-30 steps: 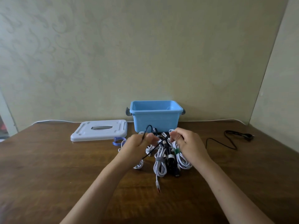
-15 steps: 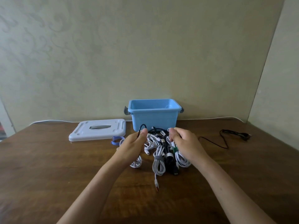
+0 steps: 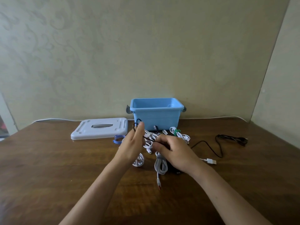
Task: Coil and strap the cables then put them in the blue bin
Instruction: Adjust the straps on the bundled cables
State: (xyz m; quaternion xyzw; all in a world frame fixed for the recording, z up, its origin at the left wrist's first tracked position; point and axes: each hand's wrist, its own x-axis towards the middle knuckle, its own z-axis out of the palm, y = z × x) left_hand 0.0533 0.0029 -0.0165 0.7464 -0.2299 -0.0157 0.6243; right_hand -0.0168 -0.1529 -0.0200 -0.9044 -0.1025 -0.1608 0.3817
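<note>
Head view: a dark brown wooden table point(image 3: 48, 168) stands against a pale patterned wall. An open light-blue plastic bin point(image 3: 156, 116) with grey side latches sits at the table's far edge, upright; nothing can be made out inside it. A white rectangular plastic lid point(image 3: 99, 130) lies flat just beside it to the left. In front of the bin lies a cluster of coiled white cables point(image 3: 160, 164), one bound with a green strap point(image 3: 176, 132); a loose blue strap point(image 3: 118, 139) lies near the lid. The left hand point(image 3: 133, 145) is raised, fingers pressed together, pinching a loop of thin black cable point(image 3: 209, 146). The right hand point(image 3: 174, 152) rests over the cluster, fingers curled on the same black cable, which trails right across the table to its plug.
</note>
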